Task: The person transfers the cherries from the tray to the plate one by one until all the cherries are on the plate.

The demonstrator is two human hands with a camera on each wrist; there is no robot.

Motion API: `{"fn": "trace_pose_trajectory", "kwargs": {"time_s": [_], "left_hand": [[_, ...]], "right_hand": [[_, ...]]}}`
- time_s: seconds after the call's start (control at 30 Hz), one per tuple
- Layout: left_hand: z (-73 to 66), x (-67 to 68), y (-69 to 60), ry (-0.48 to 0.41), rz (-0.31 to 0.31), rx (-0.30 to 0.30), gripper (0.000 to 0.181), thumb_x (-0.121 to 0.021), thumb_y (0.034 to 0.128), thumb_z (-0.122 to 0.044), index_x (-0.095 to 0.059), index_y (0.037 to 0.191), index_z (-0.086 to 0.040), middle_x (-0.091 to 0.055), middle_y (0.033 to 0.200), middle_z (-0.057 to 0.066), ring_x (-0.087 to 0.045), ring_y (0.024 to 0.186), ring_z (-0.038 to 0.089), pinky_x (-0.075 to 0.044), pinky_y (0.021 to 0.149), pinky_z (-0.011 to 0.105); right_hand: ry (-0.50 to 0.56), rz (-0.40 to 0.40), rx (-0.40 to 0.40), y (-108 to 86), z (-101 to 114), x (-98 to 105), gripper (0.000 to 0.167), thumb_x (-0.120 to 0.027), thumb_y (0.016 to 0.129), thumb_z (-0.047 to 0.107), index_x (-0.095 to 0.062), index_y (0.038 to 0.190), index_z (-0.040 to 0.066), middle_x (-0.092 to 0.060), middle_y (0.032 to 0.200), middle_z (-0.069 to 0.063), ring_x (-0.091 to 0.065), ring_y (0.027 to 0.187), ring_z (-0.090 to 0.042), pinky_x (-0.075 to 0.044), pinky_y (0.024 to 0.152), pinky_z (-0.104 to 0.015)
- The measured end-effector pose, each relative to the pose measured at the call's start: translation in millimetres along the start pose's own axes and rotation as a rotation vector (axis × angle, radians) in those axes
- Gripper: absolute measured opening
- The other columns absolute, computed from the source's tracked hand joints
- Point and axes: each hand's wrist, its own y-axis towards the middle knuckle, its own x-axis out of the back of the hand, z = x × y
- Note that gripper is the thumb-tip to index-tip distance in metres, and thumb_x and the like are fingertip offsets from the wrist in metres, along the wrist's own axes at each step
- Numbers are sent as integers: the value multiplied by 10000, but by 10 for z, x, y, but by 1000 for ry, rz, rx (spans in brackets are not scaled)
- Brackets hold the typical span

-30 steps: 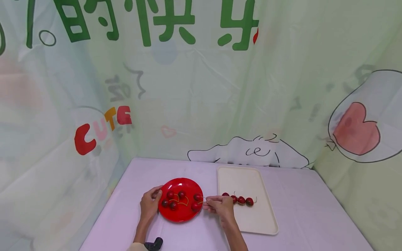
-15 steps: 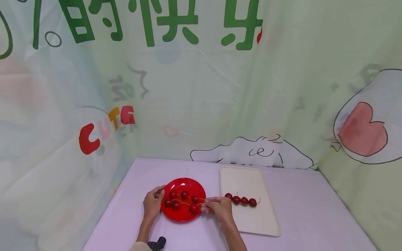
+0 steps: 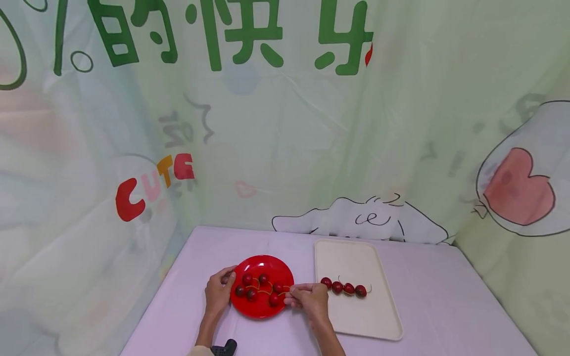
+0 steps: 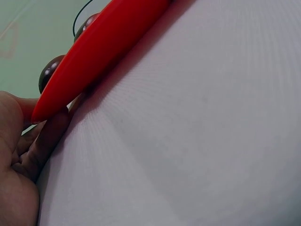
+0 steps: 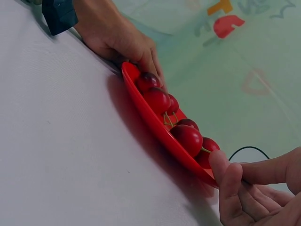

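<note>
Gripping red plate (image 3: 261, 313) with left hand (image 3: 217, 295); apparently pinching stems (image 5: 206, 150) of two cherries (image 3: 274, 299) with right hand (image 3: 310, 299). Already on plate: six, counting pinched pair — seemingly remaining: four cherries (image 3: 349, 289) on tray (image 3: 349, 259).

A cream sleeve (image 3: 200, 351) shows beside a dark wrist device (image 3: 226, 348) with a rounded end, perhaps blue-black but partly cropped from view; beyond that device the left hand (image 3: 217, 292) is bare, as is the right hand (image 3: 312, 300).
</note>
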Motion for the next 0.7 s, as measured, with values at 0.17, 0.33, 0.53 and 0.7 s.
{"fn": "trace_pose_trajectory", "kwargs": {"time_s": [0.17, 0.33, 0.53, 0.7], "left_hand": [[10, 3, 6, -2, 0, 6, 277, -668, 1088, -139, -777, 1337, -89, -811, 1162, 123, -651, 917, 157, -480, 796, 209], [10, 7, -12, 4, 5, 21, 273, -669, 1088, -133, -781, 1334, -96, -816, 1184, 120, -678, 944, 164, -501, 813, 198], [7, 6, -4, -1, 3, 7, 267, -666, 1086, -129, -786, 1321, -88, -819, 1165, 122, -677, 910, 154, -486, 817, 240], [11, -1, 17, 3, 7, 13, 270, -667, 1083, -130, -785, 1322, -93, -818, 1167, 112, -666, 916, 142, -483, 824, 249]], "right_hand": [[-22, -54, 38, -29, -8, -59, 264, -781, 995, 47, -740, 1155, -159, -822, 893, -242, -825, 698, -277, -625, 628, -265], [-80, -115, 80, -9, -73, -120, 190, -781, 982, 22, -760, 1084, -138, -817, 830, -199, -811, 655, -254, -618, 607, -259], [-118, -194, 107, 12, -79, -201, 178, -787, 975, 30, -771, 1074, -117, -812, 809, -175, -802, 638, -256, -616, 601, -264], [-130, -237, 137, 20, -60, -266, 147, -785, 967, 25, -775, 1032, -106, -803, 781, -163, -788, 613, -247, -604, 573, -258]]}}
